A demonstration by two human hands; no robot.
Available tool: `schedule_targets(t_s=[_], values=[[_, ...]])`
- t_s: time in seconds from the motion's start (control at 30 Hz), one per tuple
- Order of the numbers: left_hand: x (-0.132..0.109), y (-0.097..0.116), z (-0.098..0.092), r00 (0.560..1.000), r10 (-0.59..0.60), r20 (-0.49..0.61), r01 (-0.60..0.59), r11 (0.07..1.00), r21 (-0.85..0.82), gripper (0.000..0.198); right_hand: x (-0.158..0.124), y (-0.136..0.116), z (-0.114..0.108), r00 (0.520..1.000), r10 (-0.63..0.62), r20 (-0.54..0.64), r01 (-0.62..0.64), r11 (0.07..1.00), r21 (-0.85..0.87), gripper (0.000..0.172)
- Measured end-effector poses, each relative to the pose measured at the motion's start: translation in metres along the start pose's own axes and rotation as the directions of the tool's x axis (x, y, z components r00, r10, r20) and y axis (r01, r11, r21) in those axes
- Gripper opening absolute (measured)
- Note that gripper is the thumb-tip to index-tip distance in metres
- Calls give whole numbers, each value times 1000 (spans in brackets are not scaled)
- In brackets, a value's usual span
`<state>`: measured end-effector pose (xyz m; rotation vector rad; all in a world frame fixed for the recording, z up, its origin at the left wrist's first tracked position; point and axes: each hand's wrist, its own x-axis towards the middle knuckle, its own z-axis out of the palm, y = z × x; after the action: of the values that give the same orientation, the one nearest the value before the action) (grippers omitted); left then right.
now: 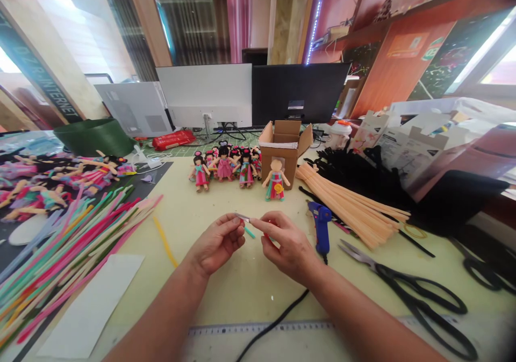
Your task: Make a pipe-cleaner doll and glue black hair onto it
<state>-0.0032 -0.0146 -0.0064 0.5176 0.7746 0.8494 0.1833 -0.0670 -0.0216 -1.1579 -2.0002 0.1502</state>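
My left hand (222, 239) is closed in a pinch on a small, slim greyish piece (243, 218), with a bit of red beside it. The kind of piece is too small to tell. From the right, the index finger of my right hand (289, 245) reaches out to the piece's end. Its other fingers are curled, and a speck of red shows by the thumb; what they hold is mostly hidden. A short teal strip (249, 232) lies on the table between the hands. Just beyond stands a doll (276, 181) in a striped dress with a yellow flower, without dark hair.
Several dark-haired dolls (224, 163) stand beside a cardboard box (278, 158). At right lie a blue glue gun (321, 227), peach pipe cleaners (350, 203) and large scissors (403, 284). Colourful pipe cleaners (76, 233) and a white sheet (94, 303) lie left. A ruler (258, 328) runs along the front.
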Motion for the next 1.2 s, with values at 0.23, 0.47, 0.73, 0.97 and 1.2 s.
schedule_targets(t_s=[0.23,0.47,0.73,0.97,1.2], values=[[2,-1,-1,1000,7,21,-6,1000,-21,7,1,0,0,1000,-4,18,4,1000,-6,50],[2,0,1,1000,10,24,-9,999,-33,7,1,4,1,1000,-26,16,26,999,-31,49],[3,0,1,1000,9,17,-8,999,-42,7,2,5,2,999,-31,10,32,998,-63,44],[3,-1,1,1000,10,26,-9,999,-39,7,1,3,0,999,-34,0,34,997,-68,43],[4,0,0,999,10,37,-9,999,-42,10,4,2,0,999,-49,-12,48,996,-76,45]])
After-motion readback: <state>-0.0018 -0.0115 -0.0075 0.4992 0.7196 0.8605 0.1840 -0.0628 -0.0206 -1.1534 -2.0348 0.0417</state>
